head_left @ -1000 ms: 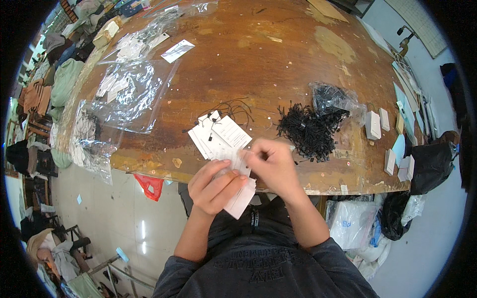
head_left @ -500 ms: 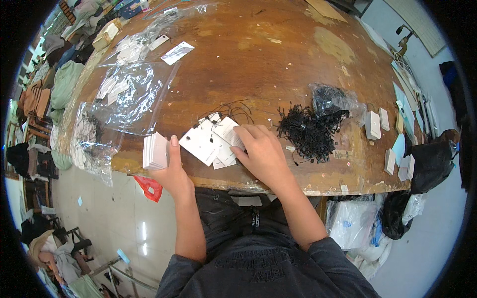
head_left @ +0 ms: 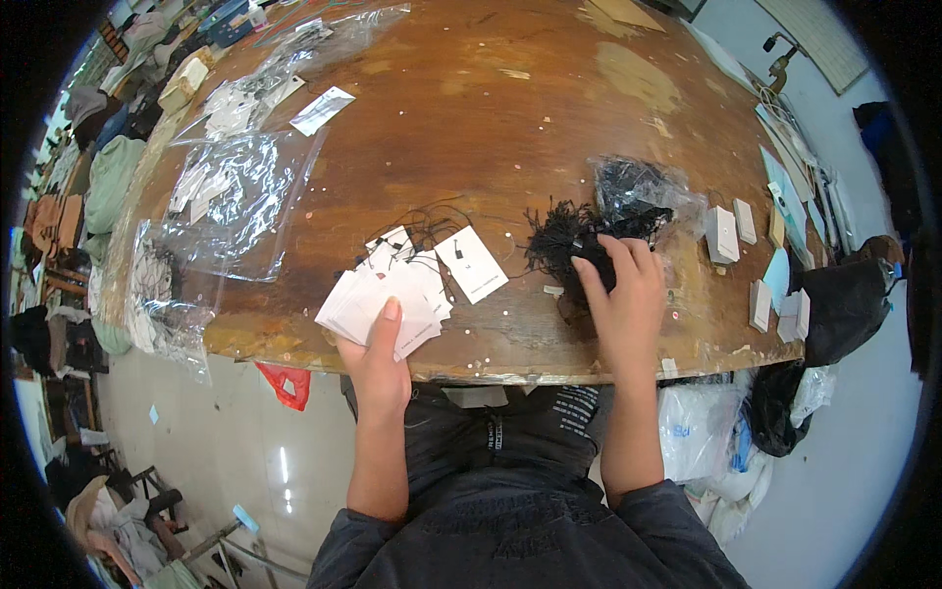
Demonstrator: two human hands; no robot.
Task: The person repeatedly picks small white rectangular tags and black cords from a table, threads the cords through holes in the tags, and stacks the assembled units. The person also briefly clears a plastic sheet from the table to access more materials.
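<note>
My left hand [head_left: 375, 365] is closed around a fanned stack of white hang tags [head_left: 378, 309], the thumb lying across their faces. Just past that stack lie more white tags [head_left: 397, 240] with black strings attached. One separate tag [head_left: 474, 265] rests flat to their right, a black string with a small clip on it. My right hand [head_left: 628, 285] is at the pile of black tag strings [head_left: 561, 236], its fingers curled in among them with strings between thumb and fingers. How many strings it grips is hidden.
A clear bag [head_left: 638, 187] of black strings sits behind the pile. Small stacks of white tags [head_left: 722, 236] stand at the table's right side. Clear plastic bags [head_left: 250, 196] with tags cover the left. The wooden table's [head_left: 471, 377] near edge runs before me.
My right hand has gone right, from the tags to the black strings. My left hand has moved slightly right, its stack now fanned flat. A single tag now lies apart.
</note>
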